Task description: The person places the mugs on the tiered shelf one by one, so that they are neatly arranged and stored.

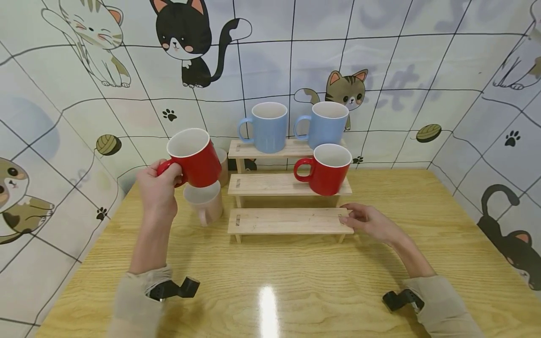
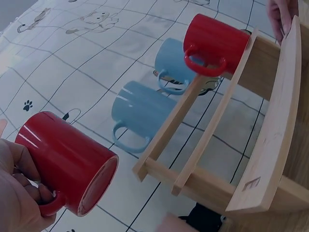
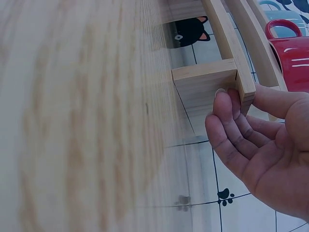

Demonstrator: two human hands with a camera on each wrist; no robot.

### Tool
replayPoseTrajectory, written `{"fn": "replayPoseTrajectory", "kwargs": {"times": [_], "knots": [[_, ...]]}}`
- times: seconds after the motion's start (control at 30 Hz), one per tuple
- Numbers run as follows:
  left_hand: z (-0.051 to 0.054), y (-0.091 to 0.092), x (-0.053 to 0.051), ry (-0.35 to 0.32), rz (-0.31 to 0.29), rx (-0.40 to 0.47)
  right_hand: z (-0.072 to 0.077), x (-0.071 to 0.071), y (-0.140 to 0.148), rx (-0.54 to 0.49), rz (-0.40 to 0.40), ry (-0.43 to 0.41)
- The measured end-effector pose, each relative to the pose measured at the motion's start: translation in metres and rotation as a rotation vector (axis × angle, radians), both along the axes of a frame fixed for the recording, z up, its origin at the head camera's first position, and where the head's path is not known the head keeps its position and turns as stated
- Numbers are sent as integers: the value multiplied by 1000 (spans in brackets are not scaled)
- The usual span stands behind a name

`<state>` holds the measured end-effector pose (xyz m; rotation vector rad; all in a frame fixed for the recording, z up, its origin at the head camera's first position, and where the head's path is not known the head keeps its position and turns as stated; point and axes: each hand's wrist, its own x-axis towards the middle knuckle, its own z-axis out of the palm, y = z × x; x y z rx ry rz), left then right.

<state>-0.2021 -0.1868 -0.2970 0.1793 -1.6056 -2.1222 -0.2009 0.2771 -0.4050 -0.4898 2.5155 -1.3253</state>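
- Fingers of our left hand hold a red cylindrical mug, left of the three-step pale wooden rack.
- Our right hand pinches the rack's lowest right end.

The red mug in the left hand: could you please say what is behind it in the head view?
Behind the red mug: a pale pink mug, its rim partly covered, and a second pale mug, mostly covered; any handle there cannot be seen.

**Staged recording corner**

A wood-grain worktop extends below the left hand and right hand; beyond and beside them stand cat-printed walls. Wrist-worn cameras behind each hand indicate staging; the room's type is indeterminable.
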Motion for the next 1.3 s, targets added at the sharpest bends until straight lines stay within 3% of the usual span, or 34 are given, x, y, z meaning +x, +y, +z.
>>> {"fn": "replayPoseTrajectory", "kwargs": {"times": [0.43,0.63,0.93,1.3], "knots": [[-12,32,-2,-52,-153,-111,0,0,0,3,0,-2],[-19,44,-5,-109,-215,-164,0,0,1,-25,12,4],[-24,67,-15,-92,-315,-88,-2,-1,1,-15,8,-2],[-31,82,-28,-107,-367,-151,-1,0,1,-2,-3,-7]]}}
